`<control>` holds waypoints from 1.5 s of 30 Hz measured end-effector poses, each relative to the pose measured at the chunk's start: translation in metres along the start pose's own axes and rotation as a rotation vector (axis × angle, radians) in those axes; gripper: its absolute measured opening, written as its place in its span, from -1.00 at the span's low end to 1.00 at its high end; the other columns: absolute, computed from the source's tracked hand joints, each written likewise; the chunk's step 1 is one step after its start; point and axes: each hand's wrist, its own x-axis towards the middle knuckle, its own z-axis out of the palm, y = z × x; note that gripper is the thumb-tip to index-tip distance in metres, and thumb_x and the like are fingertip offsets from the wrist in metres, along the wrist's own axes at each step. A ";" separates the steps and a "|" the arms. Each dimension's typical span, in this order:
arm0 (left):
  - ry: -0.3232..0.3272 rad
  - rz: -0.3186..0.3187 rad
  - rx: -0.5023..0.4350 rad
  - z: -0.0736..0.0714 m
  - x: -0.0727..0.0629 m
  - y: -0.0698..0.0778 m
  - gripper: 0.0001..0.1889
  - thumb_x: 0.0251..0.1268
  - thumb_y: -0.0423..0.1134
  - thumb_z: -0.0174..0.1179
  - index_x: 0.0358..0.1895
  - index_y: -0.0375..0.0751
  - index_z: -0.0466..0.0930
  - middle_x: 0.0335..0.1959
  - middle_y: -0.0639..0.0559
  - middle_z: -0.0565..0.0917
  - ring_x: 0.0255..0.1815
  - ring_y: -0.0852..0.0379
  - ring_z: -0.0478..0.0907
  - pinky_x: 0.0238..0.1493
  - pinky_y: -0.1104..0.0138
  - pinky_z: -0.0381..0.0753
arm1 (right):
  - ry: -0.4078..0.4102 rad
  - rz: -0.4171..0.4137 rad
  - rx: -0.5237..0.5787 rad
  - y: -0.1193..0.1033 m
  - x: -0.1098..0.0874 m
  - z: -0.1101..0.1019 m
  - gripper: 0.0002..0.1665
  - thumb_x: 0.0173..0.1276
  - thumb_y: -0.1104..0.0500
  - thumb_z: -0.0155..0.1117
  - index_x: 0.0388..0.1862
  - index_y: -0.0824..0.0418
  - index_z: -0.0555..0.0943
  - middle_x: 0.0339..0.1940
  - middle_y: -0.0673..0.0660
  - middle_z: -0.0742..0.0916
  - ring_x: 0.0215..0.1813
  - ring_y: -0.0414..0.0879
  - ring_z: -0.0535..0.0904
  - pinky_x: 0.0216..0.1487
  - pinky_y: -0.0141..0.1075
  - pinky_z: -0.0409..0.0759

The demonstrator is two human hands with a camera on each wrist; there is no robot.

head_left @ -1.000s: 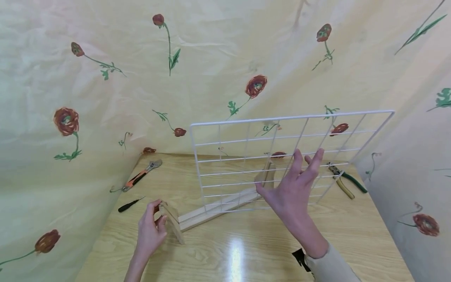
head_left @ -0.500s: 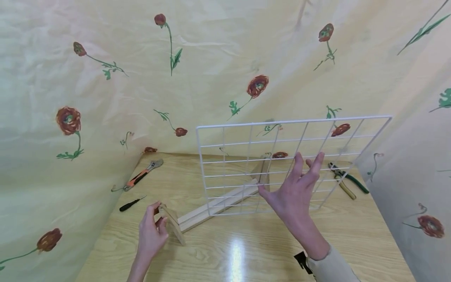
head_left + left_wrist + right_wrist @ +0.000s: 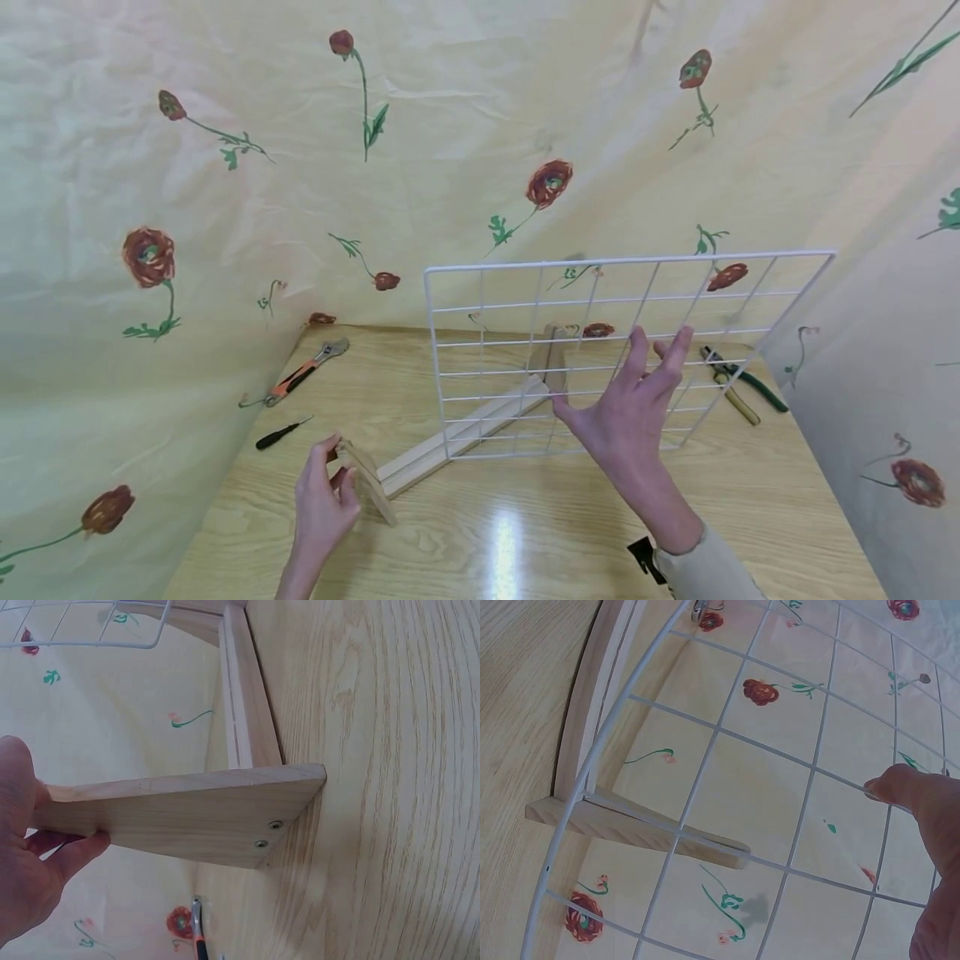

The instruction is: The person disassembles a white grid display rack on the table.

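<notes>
My left hand (image 3: 324, 504) pinches the near upright end board (image 3: 367, 482) of a wooden rack at its upper edge. Two screw heads (image 3: 275, 825) show in that board in the left wrist view. Parallel wooden rails (image 3: 468, 437) run from it to a second end board (image 3: 547, 358) at the back. With its fingers spread, my right hand (image 3: 626, 412) holds a white wire grid (image 3: 630, 262) tilted upright in front of the far part of the rack. The right thumb (image 3: 900, 784) lies against the grid's wires; the other fingers are mostly hidden in the right wrist view.
An orange-and-black adjustable wrench (image 3: 303, 373) and a black screwdriver (image 3: 281, 435) lie at the table's left. Green-and-yellow pliers (image 3: 738, 383) lie behind the grid at right. A small black object (image 3: 645, 558) is near the right sleeve. Flowered cloth (image 3: 450, 167) surrounds the table.
The far end of the wooden rack has swung left. The grid's top edge has dropped slightly and its left side has shifted right. Both hands keep their holds.
</notes>
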 end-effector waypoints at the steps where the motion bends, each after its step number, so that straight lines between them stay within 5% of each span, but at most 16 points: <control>1: 0.003 0.001 0.000 0.000 -0.001 0.000 -0.38 -0.21 -0.86 0.18 0.10 -0.60 0.38 -0.11 -0.38 0.58 -0.17 -0.30 0.60 -0.11 0.71 0.49 | 0.003 -0.001 0.000 0.000 0.000 0.000 0.64 -0.48 0.02 0.81 0.51 0.26 -0.07 0.52 0.52 -0.17 0.32 0.43 0.19 -0.12 0.32 0.49; 12: 0.021 -0.007 0.008 0.000 -0.003 0.002 -0.49 -0.06 -0.78 0.21 0.08 -0.64 0.38 -0.12 -0.38 0.57 -0.17 -0.30 0.60 -0.12 0.71 0.50 | -0.010 0.003 -0.018 0.002 -0.003 0.001 0.67 -0.53 0.03 0.83 0.50 0.27 -0.06 0.50 0.57 -0.15 0.31 0.44 0.18 -0.12 0.33 0.50; 16: 0.021 -0.019 0.018 0.000 -0.004 0.003 -0.50 -0.03 -0.76 0.22 0.08 -0.63 0.37 -0.14 -0.37 0.56 -0.17 -0.27 0.59 -0.24 0.35 0.73 | -0.017 0.007 -0.020 0.003 -0.004 0.001 0.68 -0.54 0.05 0.84 0.50 0.27 -0.07 0.49 0.58 -0.15 0.31 0.46 0.18 -0.15 0.33 0.50; 21: 0.018 -0.037 0.006 0.000 -0.005 0.004 -0.48 -0.04 -0.76 0.21 0.09 -0.61 0.35 -0.13 -0.38 0.54 -0.17 -0.32 0.58 -0.33 -0.02 0.74 | -0.021 0.011 -0.009 0.005 -0.006 0.002 0.67 -0.52 0.07 0.83 0.51 0.26 -0.08 0.50 0.57 -0.17 0.30 0.46 0.18 -0.16 0.31 0.49; 45: 0.084 0.051 0.053 -0.002 -0.012 0.003 -0.50 -0.06 -0.66 0.27 0.04 -0.65 0.37 -0.20 -0.32 0.54 -0.24 -0.26 0.61 -0.36 -0.02 0.73 | -0.048 0.021 -0.013 0.007 -0.010 0.004 0.65 -0.53 0.07 0.82 0.50 0.32 -0.04 0.49 0.59 -0.16 0.28 0.49 0.18 -0.16 0.31 0.47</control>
